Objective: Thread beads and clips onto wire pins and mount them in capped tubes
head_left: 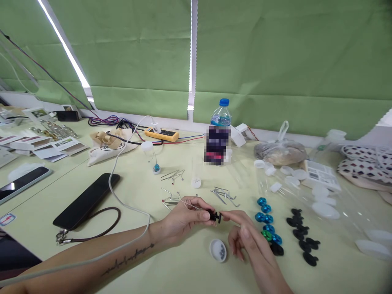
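Observation:
My left hand pinches a small black plastic part between thumb and fingers. A thin metal rod runs back from it across the hand. My right hand has its index finger stretched out to the part's right end, at or just short of touching, with the other fingers loosely bent and nothing visible in them. Below the hands is a white cap holding small metal pieces. Right of my right hand lie several blue round parts, one green part, and several black plastic parts.
Bent metal rods lie beyond the hands. A capped bottle stands behind, with a yellow power strip to its left. A black phone and a white cable are at left. Clear tubes and white caps lie right.

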The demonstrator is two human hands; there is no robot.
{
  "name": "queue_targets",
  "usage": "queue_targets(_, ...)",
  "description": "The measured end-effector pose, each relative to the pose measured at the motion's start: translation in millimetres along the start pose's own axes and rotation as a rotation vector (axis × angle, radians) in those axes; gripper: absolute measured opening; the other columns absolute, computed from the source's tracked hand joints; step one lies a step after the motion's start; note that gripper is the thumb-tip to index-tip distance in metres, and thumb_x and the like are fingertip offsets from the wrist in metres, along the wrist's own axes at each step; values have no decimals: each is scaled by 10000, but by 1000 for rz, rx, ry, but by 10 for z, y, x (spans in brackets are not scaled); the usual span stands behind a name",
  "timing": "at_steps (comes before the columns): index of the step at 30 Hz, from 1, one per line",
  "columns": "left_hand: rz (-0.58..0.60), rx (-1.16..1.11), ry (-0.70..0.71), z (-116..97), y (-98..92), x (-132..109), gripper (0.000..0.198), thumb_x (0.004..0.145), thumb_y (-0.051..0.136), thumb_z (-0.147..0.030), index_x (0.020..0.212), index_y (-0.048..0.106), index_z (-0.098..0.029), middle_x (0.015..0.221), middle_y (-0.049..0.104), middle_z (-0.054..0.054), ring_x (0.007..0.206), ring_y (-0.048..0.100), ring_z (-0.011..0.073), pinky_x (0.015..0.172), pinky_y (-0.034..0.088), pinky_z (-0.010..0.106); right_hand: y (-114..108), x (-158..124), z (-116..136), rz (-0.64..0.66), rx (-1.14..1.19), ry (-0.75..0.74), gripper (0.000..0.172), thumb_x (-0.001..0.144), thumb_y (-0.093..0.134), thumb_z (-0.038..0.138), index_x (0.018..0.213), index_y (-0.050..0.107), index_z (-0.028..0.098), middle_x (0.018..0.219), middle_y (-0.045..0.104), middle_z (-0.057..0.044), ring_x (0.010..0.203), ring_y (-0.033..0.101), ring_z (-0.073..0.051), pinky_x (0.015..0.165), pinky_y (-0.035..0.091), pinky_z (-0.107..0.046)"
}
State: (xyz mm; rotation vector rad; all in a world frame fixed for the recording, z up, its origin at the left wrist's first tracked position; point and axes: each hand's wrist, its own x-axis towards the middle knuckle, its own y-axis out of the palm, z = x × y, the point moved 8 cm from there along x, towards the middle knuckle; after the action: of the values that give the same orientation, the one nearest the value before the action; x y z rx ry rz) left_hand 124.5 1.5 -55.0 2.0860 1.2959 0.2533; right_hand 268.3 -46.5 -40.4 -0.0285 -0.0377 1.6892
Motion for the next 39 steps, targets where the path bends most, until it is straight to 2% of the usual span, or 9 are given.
queue_targets(6,-8,-1,-8,14,-18,6,216,627,867,-175,775,722,-112,773,730,60,666,682,148,736,505,282,-18,0,6,-22,-3,-8,427,981,381,529,1239,596,265,1098,575,-77,574,537,-125,472,396,-269)
queue_targets(10,0,-7,-2,14,-12,4,184,640,856,-153,759,723,-109,762,733,63,668,682,143,729,507,269,-5,2,-11,9,-6,-8,431,978,390,529,1156,640,226,991,594,-75,578,536,-132,471,392,-265)
queue_targets(14,-1,-12,-2,20,-21,3,180,649,847,-137,780,727,-108,775,737,64,673,685,141,724,508,259,-22,9,-25,10,7,-21,412,987,383,511,1230,601,260,1052,582,-75,572,540,-122,464,384,-260)
queue_targets(18,4,-11,-2,17,-14,7,173,650,848,-141,768,727,-104,763,736,64,658,679,134,715,506,253,-4,17,-46,51,-15,-12,441,987,371,519,1201,621,225,938,586,-70,579,529,-140,474,384,-267)
queue_targets(22,-12,3,-9,22,-27,6,195,642,856,-160,775,722,-109,780,734,64,666,683,144,720,507,265,-17,15,-42,40,-11,-26,438,993,354,511,1267,580,255,1062,564,-79,588,525,-133,472,384,-264)
queue_targets(27,-5,-6,-2,22,-22,9,184,642,854,-153,765,724,-109,753,733,62,659,682,142,718,509,261,-1,7,-23,27,0,-31,429,993,370,499,1232,619,242,965,565,-63,577,512,-129,471,378,-261)
queue_targets(31,3,-11,3,8,-7,11,163,659,838,-132,777,728,-107,767,733,59,658,683,135,715,511,249,-14,8,-19,-7,18,-20,407,989,378,503,1250,599,281,1073,563,-65,575,519,-119,469,377,-262)
queue_targets(35,16,-11,7,-2,13,4,150,664,834,-129,766,727,-103,751,735,65,668,687,136,701,513,233,20,10,-27,45,5,-6,422,993,359,516,1162,635,244,935,571,-54,587,506,-135,484,364,-268)
queue_targets(39,2,-18,6,1,9,-3,164,651,841,-128,766,728,-104,760,738,67,662,690,138,705,520,239,-3,-1,-27,2,35,7,415,992,362,516,1251,578,273,1065,559,-65,589,508,-122,481,359,-264)
